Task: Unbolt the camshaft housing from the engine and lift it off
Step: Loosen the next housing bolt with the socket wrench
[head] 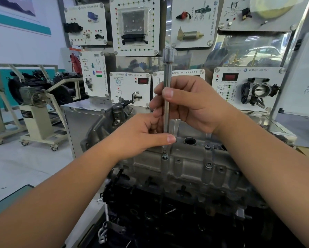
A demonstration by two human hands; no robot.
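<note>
The grey aluminium camshaft housing (187, 163) lies across the top of the dark engine block (168, 212). A long chrome extension bar (167, 77) stands upright, its lower tip on a bolt (165, 156) at the housing's near edge. My right hand (189, 104) grips the bar around its middle, thumb across the front. My left hand (143, 135) pinches the bar's lower end just above the bolt. Two more bolts, one (208, 165) on the near edge and one (207, 147) further back, sit in the housing to the right.
A board of white training panels (134, 25) with sensors and a throttle body (261, 90) stands right behind the engine. Another engine on a cream wheeled stand (37, 111) is at the left. A round plug bore (189, 141) opens in the housing.
</note>
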